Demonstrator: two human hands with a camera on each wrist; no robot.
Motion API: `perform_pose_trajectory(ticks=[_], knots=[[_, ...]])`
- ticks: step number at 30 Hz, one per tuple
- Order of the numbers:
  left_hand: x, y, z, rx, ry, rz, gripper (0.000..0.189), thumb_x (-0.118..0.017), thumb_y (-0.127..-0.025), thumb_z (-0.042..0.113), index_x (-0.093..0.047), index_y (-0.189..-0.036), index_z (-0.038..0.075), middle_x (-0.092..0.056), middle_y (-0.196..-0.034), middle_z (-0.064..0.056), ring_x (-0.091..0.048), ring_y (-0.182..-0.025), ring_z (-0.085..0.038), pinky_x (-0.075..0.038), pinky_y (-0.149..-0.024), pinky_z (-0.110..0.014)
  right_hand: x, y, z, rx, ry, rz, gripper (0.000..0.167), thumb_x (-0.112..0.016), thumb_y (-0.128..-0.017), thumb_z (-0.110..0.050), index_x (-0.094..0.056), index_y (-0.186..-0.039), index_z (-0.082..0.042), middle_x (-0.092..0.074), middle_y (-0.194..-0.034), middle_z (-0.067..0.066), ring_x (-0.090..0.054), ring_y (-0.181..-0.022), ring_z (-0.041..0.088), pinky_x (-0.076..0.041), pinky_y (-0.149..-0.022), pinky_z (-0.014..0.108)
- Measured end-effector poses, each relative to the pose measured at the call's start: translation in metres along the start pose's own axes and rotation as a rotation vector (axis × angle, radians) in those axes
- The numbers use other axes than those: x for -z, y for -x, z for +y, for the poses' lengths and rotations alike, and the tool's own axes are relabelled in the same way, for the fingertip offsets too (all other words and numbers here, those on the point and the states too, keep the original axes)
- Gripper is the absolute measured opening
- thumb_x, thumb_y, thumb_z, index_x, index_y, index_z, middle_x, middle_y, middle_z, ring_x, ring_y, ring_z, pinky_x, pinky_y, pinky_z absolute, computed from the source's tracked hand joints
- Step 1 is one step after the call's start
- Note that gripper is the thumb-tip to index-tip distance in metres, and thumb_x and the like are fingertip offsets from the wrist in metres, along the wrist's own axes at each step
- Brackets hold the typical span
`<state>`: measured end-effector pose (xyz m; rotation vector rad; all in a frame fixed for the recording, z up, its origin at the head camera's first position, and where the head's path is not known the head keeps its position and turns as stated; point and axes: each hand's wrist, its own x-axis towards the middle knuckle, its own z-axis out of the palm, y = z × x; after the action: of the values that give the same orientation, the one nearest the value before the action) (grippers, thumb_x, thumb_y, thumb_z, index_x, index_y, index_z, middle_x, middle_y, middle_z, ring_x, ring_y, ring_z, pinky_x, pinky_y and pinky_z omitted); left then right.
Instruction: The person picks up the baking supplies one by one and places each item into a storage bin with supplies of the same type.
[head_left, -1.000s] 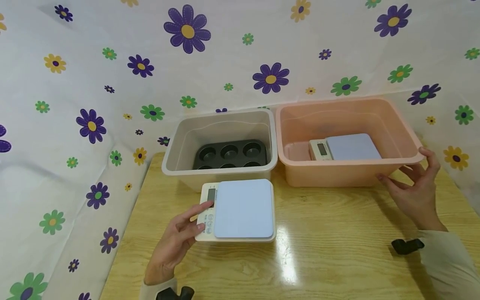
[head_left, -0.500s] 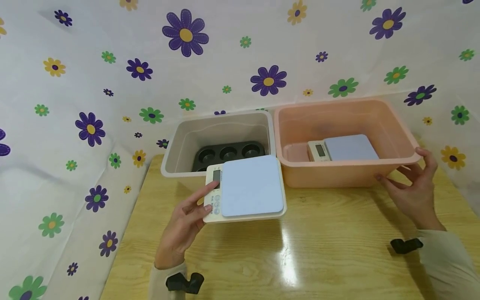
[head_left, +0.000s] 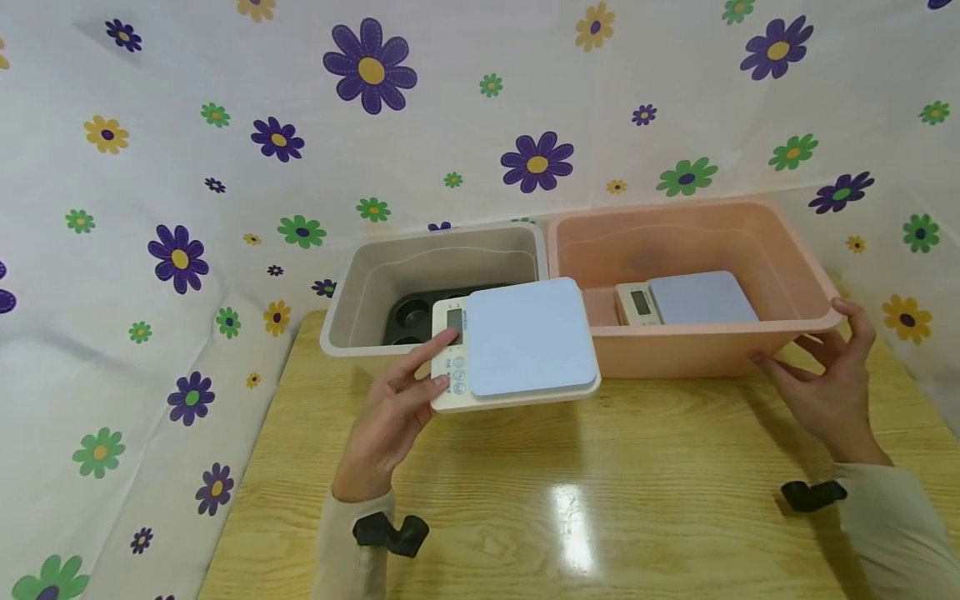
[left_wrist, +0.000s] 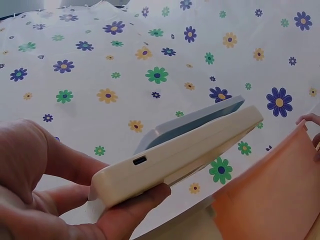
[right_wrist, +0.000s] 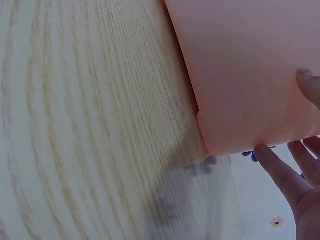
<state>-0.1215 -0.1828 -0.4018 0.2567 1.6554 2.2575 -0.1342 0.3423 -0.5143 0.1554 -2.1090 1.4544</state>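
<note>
My left hand (head_left: 390, 417) holds a white kitchen scale (head_left: 528, 342) with a pale blue platform by its display end. The scale is in the air, over the front edges of both bins. In the left wrist view, fingers hold the scale (left_wrist: 175, 155) from above and below, and a small port shows on its edge. My right hand (head_left: 832, 392) grips the front right corner of a pink plastic bin (head_left: 675, 354), thumb on the front wall, fingers round the side. Inside that bin lies a second scale (head_left: 701, 296) of the same look.
Left of the pink bin, touching or nearly so, stands a grey-beige bin (head_left: 442, 248). A dark muffin tin (head_left: 412, 312) lies in it, partly hidden by the held scale. Both bins stand on a wooden table (head_left: 480, 508) against a flower-patterned sheet (head_left: 450, 108).
My left hand has lifted the scale from in front of the grey-beige bin forward and right, toward the pink bin. The right hand stays at the pink bin's corner.
</note>
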Motion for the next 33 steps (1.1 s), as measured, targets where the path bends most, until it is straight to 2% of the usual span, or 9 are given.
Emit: perform_pose_trajectory(ticks=[5,12,17,22,26,33], knots=[[-0.01,-0.011,0.006,0.017,0.001,0.0,0.066,-0.048,-0.108,-0.01,-0.034,-0.171,0.004,-0.029,-0.178,-0.01,-0.065,-0.131,-0.014,-0.064,-0.096,-0.025,-0.001,0.0,0.0,-0.002,-0.005,0.013,0.102,-0.074,-0.08,0.029,-0.022,-0.161,-0.005,-0.056,-0.152,-0.004,-0.066,-0.123,-0.002,-0.057,-0.085,0.009],[-0.023,-0.028,0.008,0.013,0.009,-0.043,0.067,-0.05,-0.106,-0.011,-0.033,-0.17,0.001,-0.025,-0.18,-0.013,-0.062,-0.134,-0.018,-0.064,-0.096,-0.025,-0.001,-0.002,-0.002,-0.014,0.019,0.008,0.104,-0.074,-0.08,0.029,-0.021,-0.162,-0.006,-0.054,-0.154,-0.005,-0.065,-0.124,-0.004,-0.056,-0.086,0.009],[-0.032,-0.037,0.008,0.032,0.001,-0.049,0.068,-0.051,-0.106,-0.011,-0.035,-0.17,0.004,-0.027,-0.179,-0.013,-0.062,-0.135,-0.021,-0.064,-0.097,-0.026,0.0,0.0,-0.003,-0.041,0.025,0.008,0.104,-0.074,-0.081,0.029,-0.021,-0.163,-0.007,-0.056,-0.151,-0.007,-0.065,-0.123,-0.004,-0.056,-0.085,0.009],[-0.04,-0.046,0.009,0.051,0.004,-0.054,0.067,-0.052,-0.106,-0.01,-0.039,-0.169,0.006,-0.036,-0.175,-0.019,-0.069,-0.121,-0.014,-0.063,-0.09,-0.022,0.0,0.001,-0.002,-0.032,0.029,0.005,0.104,-0.074,-0.081,0.03,-0.021,-0.163,-0.006,-0.055,-0.152,-0.007,-0.064,-0.124,-0.004,-0.056,-0.086,0.009],[-0.048,-0.052,0.01,0.068,-0.007,-0.044,0.066,-0.054,-0.105,-0.011,-0.043,-0.168,0.007,-0.04,-0.172,-0.018,-0.069,-0.106,-0.01,-0.056,-0.078,-0.017,0.001,0.001,0.0,-0.002,0.012,0.0,0.104,-0.073,-0.08,0.03,-0.021,-0.162,-0.006,-0.055,-0.154,-0.003,-0.065,-0.125,-0.003,-0.057,-0.086,0.01],[-0.061,-0.064,0.01,0.089,-0.015,-0.051,0.065,-0.056,-0.106,-0.008,-0.047,-0.167,0.014,-0.038,-0.175,-0.008,-0.065,-0.125,-0.016,-0.06,-0.088,-0.019,0.002,-0.001,0.001,0.003,0.007,-0.008,0.103,-0.074,-0.08,0.029,-0.021,-0.162,-0.005,-0.054,-0.154,-0.004,-0.065,-0.124,-0.003,-0.057,-0.086,0.01]])
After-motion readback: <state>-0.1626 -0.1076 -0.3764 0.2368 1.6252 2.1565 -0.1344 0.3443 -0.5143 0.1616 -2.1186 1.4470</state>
